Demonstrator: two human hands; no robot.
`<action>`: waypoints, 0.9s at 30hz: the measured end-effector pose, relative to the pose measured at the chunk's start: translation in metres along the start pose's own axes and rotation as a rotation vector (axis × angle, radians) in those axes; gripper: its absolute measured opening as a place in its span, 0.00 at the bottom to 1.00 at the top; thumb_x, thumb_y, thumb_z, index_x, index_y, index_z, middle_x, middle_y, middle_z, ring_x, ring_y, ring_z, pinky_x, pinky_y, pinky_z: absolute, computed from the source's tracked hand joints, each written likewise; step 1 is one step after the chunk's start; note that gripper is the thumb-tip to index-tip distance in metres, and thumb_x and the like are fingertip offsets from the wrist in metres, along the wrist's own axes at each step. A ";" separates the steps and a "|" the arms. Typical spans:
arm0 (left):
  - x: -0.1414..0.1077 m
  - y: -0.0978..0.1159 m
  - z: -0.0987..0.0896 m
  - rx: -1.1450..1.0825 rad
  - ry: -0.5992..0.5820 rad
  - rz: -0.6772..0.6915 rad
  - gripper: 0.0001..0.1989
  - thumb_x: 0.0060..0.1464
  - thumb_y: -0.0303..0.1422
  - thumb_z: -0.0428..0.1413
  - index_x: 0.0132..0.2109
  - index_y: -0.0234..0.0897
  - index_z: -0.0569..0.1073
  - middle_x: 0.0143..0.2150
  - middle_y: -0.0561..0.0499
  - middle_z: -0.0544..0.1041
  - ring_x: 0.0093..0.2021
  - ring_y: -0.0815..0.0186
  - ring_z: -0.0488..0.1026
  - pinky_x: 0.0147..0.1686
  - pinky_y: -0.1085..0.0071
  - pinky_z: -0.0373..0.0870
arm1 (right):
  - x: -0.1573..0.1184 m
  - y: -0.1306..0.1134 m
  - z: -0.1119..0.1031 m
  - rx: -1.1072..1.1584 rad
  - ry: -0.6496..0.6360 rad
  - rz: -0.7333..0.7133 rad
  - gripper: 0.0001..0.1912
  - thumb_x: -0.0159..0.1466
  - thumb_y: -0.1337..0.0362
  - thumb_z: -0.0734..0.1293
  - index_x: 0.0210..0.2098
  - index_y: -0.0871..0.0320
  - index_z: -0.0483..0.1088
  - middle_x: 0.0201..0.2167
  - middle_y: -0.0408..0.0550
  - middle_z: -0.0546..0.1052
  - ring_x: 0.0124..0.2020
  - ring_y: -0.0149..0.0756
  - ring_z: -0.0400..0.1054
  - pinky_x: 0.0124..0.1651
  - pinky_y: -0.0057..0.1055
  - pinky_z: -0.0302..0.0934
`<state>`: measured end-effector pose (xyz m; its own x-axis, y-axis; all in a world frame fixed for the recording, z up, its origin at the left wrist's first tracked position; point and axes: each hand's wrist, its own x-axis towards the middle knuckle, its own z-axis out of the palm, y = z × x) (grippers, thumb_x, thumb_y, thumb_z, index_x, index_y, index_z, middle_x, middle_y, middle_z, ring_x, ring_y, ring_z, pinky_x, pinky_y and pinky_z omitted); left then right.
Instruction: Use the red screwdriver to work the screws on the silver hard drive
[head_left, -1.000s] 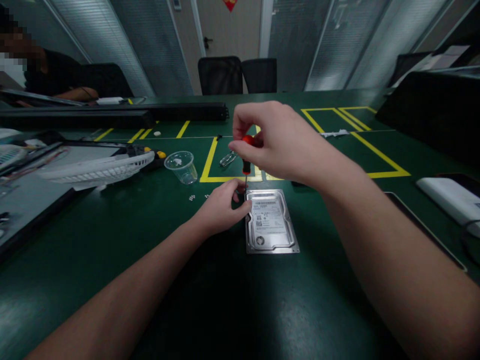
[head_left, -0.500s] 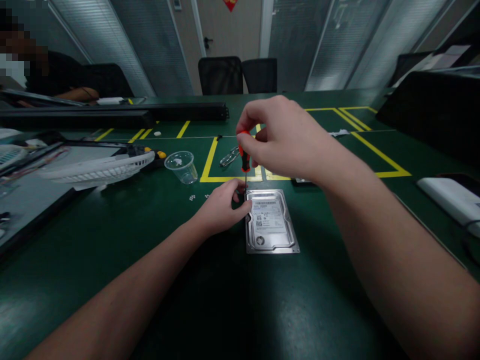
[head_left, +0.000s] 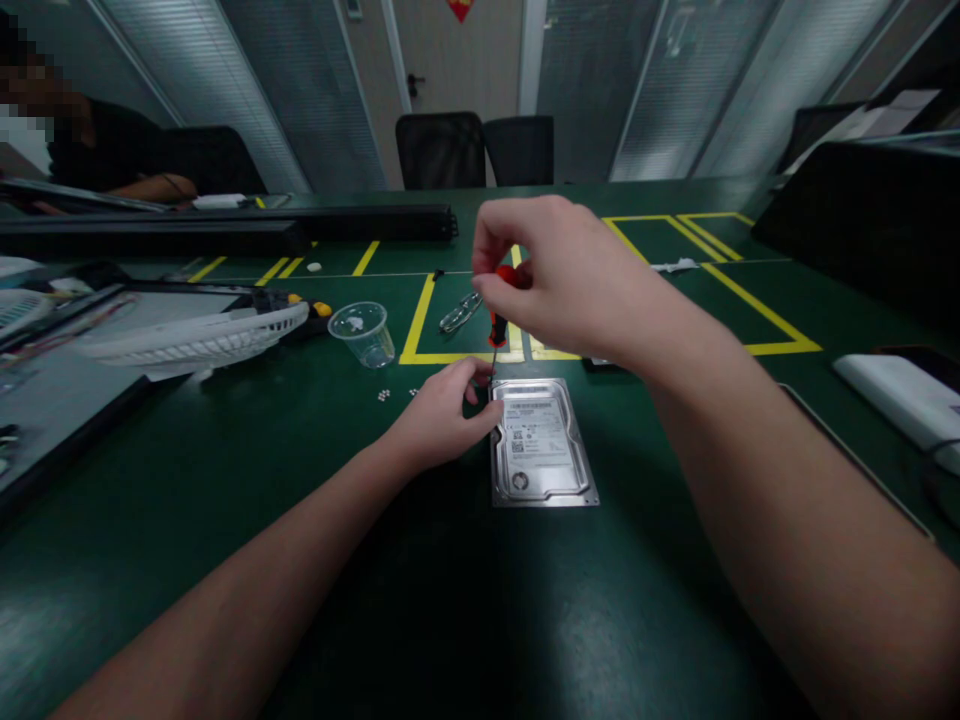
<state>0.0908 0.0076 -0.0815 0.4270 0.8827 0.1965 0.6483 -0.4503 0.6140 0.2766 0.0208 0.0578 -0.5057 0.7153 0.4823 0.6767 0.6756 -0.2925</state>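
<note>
A silver hard drive (head_left: 546, 455) lies flat on the green table, its label facing up. At its far left corner my left hand (head_left: 450, 412) is closed on the edge, with the thumb against the drive's left side. My right hand (head_left: 547, 270) pinches the handle of a red and black screwdriver (head_left: 496, 328) from above. The shaft points down at that far left corner, close to my left fingertips. Whether the tip sits in a screw is too small to tell. Small screws (head_left: 384, 396) lie to the left of my left hand.
A clear plastic cup (head_left: 366, 335) holds something white. Behind the screwdriver lies a clear-handled tool (head_left: 460, 314). White fan-like parts (head_left: 202, 338) and a grey panel (head_left: 97, 400) are at left, a white box (head_left: 904, 405) at right. A person (head_left: 112, 150) sits far left.
The screwdriver's handle has tipped slightly to the right, and my right fingers have shifted on it. My left hand and the hard drive stay in place.
</note>
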 end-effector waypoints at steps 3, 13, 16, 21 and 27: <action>0.000 0.000 0.000 0.002 0.004 -0.005 0.18 0.62 0.38 0.59 0.56 0.35 0.73 0.49 0.44 0.80 0.41 0.60 0.74 0.45 0.61 0.72 | 0.000 -0.001 0.000 -0.015 0.004 0.004 0.07 0.68 0.61 0.67 0.33 0.53 0.71 0.39 0.49 0.82 0.39 0.43 0.75 0.40 0.36 0.59; 0.001 0.002 0.000 0.022 0.003 -0.018 0.18 0.61 0.37 0.59 0.55 0.34 0.73 0.45 0.44 0.79 0.40 0.61 0.74 0.44 0.61 0.71 | 0.000 -0.003 0.002 0.065 -0.048 0.109 0.07 0.68 0.67 0.63 0.38 0.55 0.74 0.38 0.51 0.82 0.37 0.42 0.78 0.38 0.34 0.61; 0.000 0.000 0.001 0.019 0.002 -0.014 0.18 0.62 0.38 0.59 0.56 0.35 0.73 0.45 0.44 0.79 0.40 0.61 0.74 0.43 0.61 0.71 | 0.001 -0.001 0.001 0.038 -0.039 0.086 0.06 0.69 0.65 0.63 0.38 0.55 0.73 0.39 0.51 0.82 0.36 0.42 0.77 0.38 0.36 0.60; 0.001 -0.001 0.002 0.006 0.010 -0.010 0.18 0.61 0.38 0.59 0.55 0.35 0.72 0.47 0.44 0.79 0.40 0.61 0.74 0.44 0.60 0.71 | 0.001 0.000 0.001 -0.058 0.001 0.046 0.07 0.69 0.58 0.67 0.36 0.53 0.71 0.39 0.51 0.82 0.37 0.44 0.74 0.37 0.38 0.57; 0.001 0.000 0.000 0.010 0.008 -0.007 0.18 0.61 0.38 0.59 0.55 0.35 0.72 0.47 0.43 0.79 0.40 0.60 0.75 0.44 0.60 0.72 | 0.000 -0.001 0.000 -0.081 -0.015 0.020 0.10 0.67 0.57 0.69 0.31 0.51 0.67 0.36 0.49 0.81 0.37 0.44 0.72 0.37 0.38 0.57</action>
<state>0.0916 0.0083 -0.0814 0.4171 0.8869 0.1987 0.6576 -0.4454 0.6076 0.2756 0.0200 0.0578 -0.4992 0.7315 0.4644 0.7276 0.6450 -0.2337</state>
